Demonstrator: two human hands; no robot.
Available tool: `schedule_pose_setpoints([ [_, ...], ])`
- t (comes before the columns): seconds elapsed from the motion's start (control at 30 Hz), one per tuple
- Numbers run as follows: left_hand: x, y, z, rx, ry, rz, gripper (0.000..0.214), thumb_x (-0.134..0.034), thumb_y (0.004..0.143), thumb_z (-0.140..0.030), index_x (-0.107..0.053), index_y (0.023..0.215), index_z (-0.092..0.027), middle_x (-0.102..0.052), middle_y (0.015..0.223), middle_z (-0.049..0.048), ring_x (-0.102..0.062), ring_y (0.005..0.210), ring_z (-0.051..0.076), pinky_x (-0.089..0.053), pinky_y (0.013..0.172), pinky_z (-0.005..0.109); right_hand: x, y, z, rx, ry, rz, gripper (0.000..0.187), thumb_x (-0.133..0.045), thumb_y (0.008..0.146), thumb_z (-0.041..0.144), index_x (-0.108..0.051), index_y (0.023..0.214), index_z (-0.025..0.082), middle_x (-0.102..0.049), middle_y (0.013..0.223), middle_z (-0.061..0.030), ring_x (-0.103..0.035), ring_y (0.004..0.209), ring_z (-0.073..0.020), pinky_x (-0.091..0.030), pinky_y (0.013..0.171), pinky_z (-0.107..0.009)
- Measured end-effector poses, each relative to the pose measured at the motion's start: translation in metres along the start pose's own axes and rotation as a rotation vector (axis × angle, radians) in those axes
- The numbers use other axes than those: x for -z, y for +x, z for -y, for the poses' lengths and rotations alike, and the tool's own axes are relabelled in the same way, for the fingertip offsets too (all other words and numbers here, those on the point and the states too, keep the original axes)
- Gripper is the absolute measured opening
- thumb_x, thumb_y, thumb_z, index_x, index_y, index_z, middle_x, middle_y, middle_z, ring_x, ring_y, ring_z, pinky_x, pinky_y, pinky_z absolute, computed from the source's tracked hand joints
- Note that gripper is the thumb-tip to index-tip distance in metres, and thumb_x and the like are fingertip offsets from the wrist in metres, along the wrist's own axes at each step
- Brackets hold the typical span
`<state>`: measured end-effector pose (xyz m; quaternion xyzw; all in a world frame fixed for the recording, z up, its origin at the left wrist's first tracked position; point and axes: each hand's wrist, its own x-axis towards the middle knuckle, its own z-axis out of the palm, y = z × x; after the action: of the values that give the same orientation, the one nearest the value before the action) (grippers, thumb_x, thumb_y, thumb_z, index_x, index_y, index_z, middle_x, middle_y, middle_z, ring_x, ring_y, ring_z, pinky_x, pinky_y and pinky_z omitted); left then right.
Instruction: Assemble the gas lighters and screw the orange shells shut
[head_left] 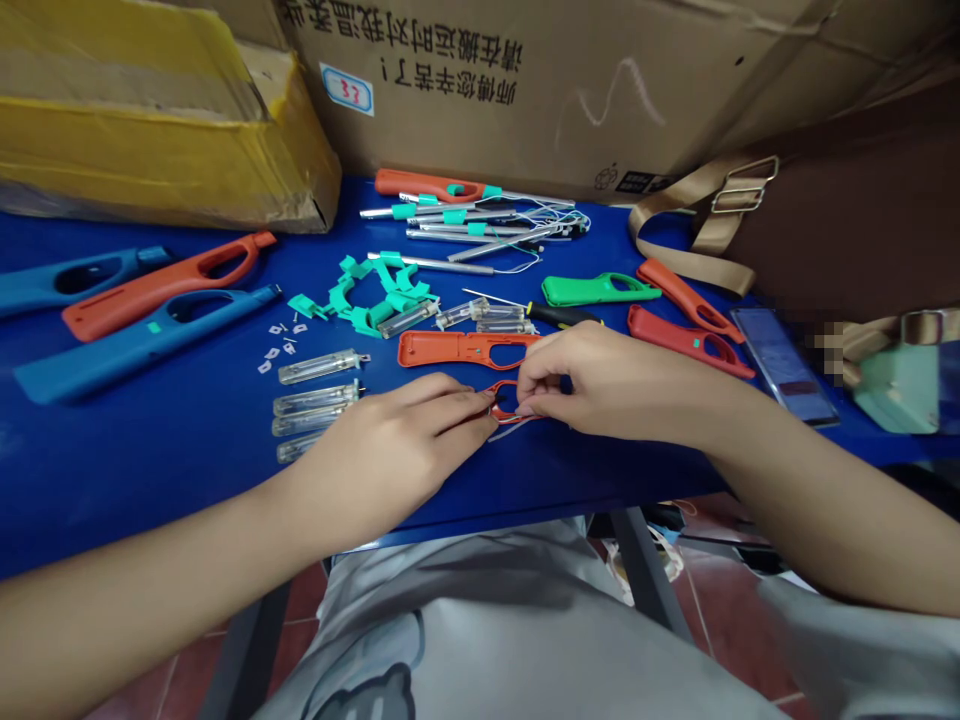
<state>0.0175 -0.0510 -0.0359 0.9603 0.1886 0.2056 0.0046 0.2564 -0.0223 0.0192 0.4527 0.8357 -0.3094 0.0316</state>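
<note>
An orange lighter casing half (505,402) lies low over the table's near side, mostly covered by my fingers. My left hand (409,440) is closed on its left end, fingertips pressed together. At its other end, the bent fingers and thumb of my right hand (581,380) pinch the casing's edge. A thin pale wire (511,430) runs out beside my right fingertips; whether they grip it too I cannot tell. Just beyond my hands is another orange casing half (442,348), inner side up. Several clear fuel tanks (319,367) lie left of my left hand.
Metal lighter tubes with wires (480,235) are piled at the back, with teal plastic pieces (375,295) before them. A screwdriver (562,315), green casing (600,288), red casings (690,340) and phone (784,365) sit rightward. Blue casings (150,340) lie left; cardboard boxes (480,130) stand behind.
</note>
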Motion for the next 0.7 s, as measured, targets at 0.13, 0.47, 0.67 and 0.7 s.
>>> schedule_pose_setpoints([
  [0.13, 0.0014, 0.0025, -0.0027, 0.019, 0.014, 0.013, 0.029, -0.048, 0.101, -0.012, -0.072, 0.114, -0.008, -0.074, 0.117, 0.0126, -0.068, 0.104, 0.028, -0.064, 0.082, 0.040, -0.0002, -0.0005, -0.0014, 0.036, 0.006, -0.016, 0.022, -0.055, 0.080, 0.005, -0.074, 0.078, 0.017, -0.072, 0.079, -0.0011, -0.061, 0.071, -0.0128, -0.039, 0.063, -0.025],
  [0.47, 0.0011, 0.0041, -0.0032, 0.029, 0.015, 0.043, 0.028, -0.049, 0.098, -0.009, -0.072, 0.114, -0.009, -0.073, 0.117, 0.0123, -0.066, 0.099, 0.029, -0.064, 0.076, 0.040, 0.0040, 0.0039, -0.0033, 0.004, 0.042, 0.030, 0.016, -0.061, 0.082, 0.013, -0.074, 0.076, 0.019, -0.069, 0.070, 0.0010, -0.059, 0.063, -0.0114, -0.039, 0.058, -0.024],
  [0.67, 0.0016, 0.0022, -0.0029, 0.021, -0.005, 0.037, 0.026, -0.052, 0.097, -0.009, -0.072, 0.112, -0.008, -0.074, 0.114, 0.0114, -0.066, 0.098, 0.030, -0.064, 0.074, 0.041, 0.0040, 0.0059, -0.0037, -0.036, 0.076, 0.042, 0.013, -0.066, 0.084, 0.018, -0.075, 0.076, 0.020, -0.068, 0.068, 0.0021, -0.059, 0.061, -0.0109, -0.039, 0.056, -0.024],
  [0.7, 0.0016, 0.0022, -0.0027, 0.022, -0.006, 0.037, 0.026, -0.052, 0.097, -0.009, -0.072, 0.112, -0.008, -0.074, 0.114, 0.0115, -0.066, 0.098, 0.030, -0.064, 0.073, 0.041, 0.0044, 0.0063, -0.0036, -0.040, 0.076, 0.044, 0.012, -0.067, 0.084, 0.019, -0.075, 0.075, 0.020, -0.067, 0.067, 0.0024, -0.058, 0.060, -0.0108, -0.039, 0.056, -0.024],
])
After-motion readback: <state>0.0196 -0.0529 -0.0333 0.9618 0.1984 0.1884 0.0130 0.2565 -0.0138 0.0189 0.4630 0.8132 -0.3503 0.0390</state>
